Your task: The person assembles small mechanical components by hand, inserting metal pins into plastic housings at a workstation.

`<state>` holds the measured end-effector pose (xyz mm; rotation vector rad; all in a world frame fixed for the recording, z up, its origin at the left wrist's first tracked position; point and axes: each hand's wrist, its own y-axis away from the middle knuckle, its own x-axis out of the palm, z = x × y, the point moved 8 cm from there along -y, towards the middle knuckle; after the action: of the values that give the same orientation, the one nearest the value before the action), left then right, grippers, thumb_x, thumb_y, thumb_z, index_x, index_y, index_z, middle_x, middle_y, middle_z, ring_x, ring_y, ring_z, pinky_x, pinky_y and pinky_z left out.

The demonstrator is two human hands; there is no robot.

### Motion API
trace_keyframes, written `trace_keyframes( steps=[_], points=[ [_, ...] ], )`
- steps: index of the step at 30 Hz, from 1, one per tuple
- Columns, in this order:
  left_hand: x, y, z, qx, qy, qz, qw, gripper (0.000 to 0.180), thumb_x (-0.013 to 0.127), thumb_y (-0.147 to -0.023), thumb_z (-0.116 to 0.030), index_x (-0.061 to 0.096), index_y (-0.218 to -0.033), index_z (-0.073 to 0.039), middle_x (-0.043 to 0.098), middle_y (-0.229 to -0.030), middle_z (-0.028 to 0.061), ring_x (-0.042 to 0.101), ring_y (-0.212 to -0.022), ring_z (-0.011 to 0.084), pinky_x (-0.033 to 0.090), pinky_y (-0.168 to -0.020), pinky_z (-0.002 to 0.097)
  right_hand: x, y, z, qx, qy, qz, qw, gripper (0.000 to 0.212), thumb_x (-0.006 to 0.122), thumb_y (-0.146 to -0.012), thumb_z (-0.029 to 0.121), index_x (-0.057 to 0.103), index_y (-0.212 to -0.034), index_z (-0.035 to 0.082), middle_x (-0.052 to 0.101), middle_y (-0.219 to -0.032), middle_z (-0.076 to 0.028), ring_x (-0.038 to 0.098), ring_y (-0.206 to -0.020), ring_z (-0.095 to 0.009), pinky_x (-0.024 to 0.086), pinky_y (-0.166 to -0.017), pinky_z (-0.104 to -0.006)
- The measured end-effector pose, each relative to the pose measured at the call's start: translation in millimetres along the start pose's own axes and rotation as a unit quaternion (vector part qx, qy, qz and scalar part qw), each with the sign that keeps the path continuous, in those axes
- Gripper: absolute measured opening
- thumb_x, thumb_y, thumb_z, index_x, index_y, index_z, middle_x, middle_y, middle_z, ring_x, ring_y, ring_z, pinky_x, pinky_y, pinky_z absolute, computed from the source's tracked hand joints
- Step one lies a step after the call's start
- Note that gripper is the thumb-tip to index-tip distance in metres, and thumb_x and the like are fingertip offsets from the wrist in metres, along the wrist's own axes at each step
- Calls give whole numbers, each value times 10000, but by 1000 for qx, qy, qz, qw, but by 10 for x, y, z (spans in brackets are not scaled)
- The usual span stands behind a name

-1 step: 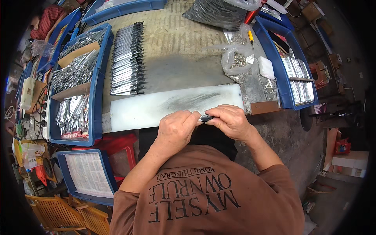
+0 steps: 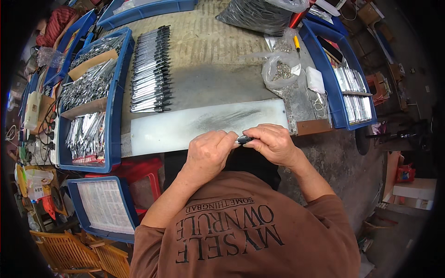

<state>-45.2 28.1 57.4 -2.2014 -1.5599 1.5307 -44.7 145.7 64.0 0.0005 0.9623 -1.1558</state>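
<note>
Far left, clutter sinks into the dark fisheye rim, mostly unreadable. Slatted wooden chair (image 2: 62, 252) low down, cut by the bottom edge. Shallow blue tray (image 2: 126, 198) near it, white-lined; red stool (image 2: 153, 175) partly hidden behind it. Above, a divided blue crate (image 2: 114, 139) full of silvery pen parts, heaped too thickly to separate. Right of that, a column of black-tipped silvery pens (image 2: 150, 69) lies side by side on the worktop (image 2: 199, 88), some overlapping. White board (image 2: 181, 129) along the near edge, dark smudge across it, lower edge partly behind my hands. My left hand (image 2: 208, 150) has thumb and fingers pinched together against one end of a small black piece (image 2: 244, 139), just over the board's near edge; that end is covered, exact grip unclear. My right hand (image 2: 273, 143) pinches the other end, fingers curled, tips partly out of sight. Beyond, a bag of dark parts (image 2: 252, 17), cut by the top edge. Then an open clear bag of small metal bits (image 2: 281, 72), too tiny to identify, a yellow-handled tool (image 2: 296, 42), a white box (image 2: 315, 79) with a cord, and another blue crate (image 2: 340, 113) holding silvery rods.
</note>
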Motion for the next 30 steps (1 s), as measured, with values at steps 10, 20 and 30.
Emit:
trace_keyframes(
  steps=[10,20,30],
  points=[
    [13,28,-32,21,-45,-27,998,154,630,-723,-114,528,-807,-37,442,-569,49,500,-481,189,399,-419,307,21,18,12,-26,11,-29,999,243,688,-676,75,580,-880,-3,596,-698,-115,594,-619,-269,468,-545,-337],
    [23,71,6,31,7,-21,999,153,621,-721,-105,531,-823,-34,427,-543,45,482,-451,192,388,-406,308,44,-20,76,-46,-8,16,999,252,690,-671,69,573,-880,-9,588,-676,-111,586,-594,-264,469,-526,-336],
    [35,117,-24,0,-4,-29,1000,138,622,-724,-82,536,-819,-31,446,-554,47,495,-461,197,396,-413,312,71,10,105,-29,11,9,999,214,684,-691,90,574,-851,1,575,-646,-99,583,-571,-244,463,-513,-319]
  ],
)
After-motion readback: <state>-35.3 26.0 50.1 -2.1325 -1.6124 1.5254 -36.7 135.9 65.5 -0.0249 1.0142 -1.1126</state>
